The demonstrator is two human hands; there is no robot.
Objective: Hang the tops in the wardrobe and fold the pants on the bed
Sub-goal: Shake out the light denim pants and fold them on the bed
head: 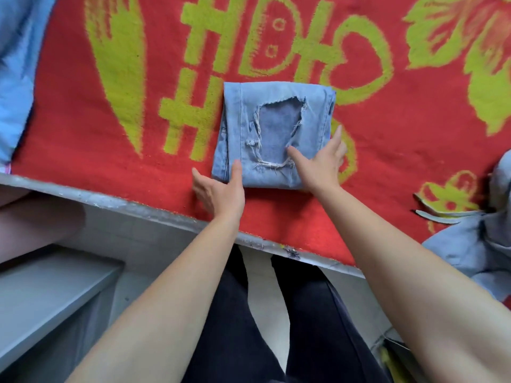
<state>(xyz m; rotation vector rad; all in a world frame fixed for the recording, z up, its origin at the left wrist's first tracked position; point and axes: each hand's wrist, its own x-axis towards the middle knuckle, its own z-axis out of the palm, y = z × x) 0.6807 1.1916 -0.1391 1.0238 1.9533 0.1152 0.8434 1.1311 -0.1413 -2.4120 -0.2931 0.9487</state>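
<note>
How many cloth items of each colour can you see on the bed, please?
Light blue denim: 2, the folded jeans and a crumpled garment
Plain light blue: 1, a cloth
Red with yellow-green: 1, the blanket
Total: 4

Folded pants (273,134): on the blanket (387,161), near its front edge.
Left hand (218,189): at the pants' near-left corner, touching.
Right hand (320,164): at the near-right corner, thumb on top, fingers along the right side.
Second garment (475,244): on the blanket, far right, well apart from the pants.
Bed rail (110,200): before the blanket.
Loose cloth (16,78): far left.
</note>
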